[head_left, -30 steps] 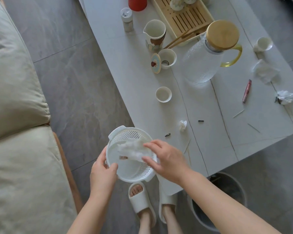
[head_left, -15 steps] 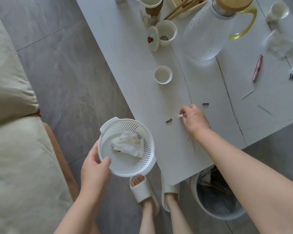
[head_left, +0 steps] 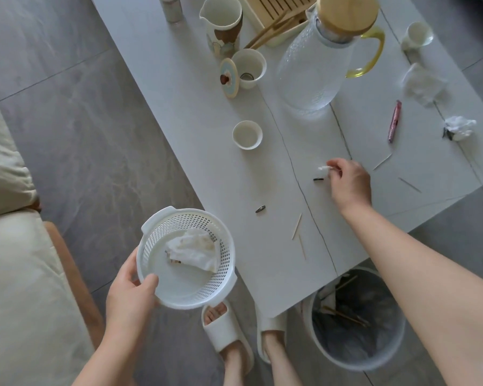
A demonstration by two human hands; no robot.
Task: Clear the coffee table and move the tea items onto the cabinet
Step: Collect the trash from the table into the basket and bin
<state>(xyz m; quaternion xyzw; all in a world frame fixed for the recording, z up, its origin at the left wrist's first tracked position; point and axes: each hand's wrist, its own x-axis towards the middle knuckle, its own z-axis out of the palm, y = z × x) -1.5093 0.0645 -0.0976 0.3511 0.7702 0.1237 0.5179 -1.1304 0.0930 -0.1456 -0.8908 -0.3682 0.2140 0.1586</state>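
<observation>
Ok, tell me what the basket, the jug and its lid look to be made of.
Basket: white plastic by the look, matte, with moulded perforated walls and handle tabs. Jug: clear glass or possibly acrylic, with a dimpled texture and a see-through yellow handle; the picture cannot settle which. Lid: looks like light wood or bamboo, a tan matte top.

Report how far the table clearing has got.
Done: a used tissue lies in the basket held by the left hand. In hand: the right hand pinches a small white scrap beside a dark bit. Left: toothpicks, tissues, the pitcher and cups remain on the table.
</observation>
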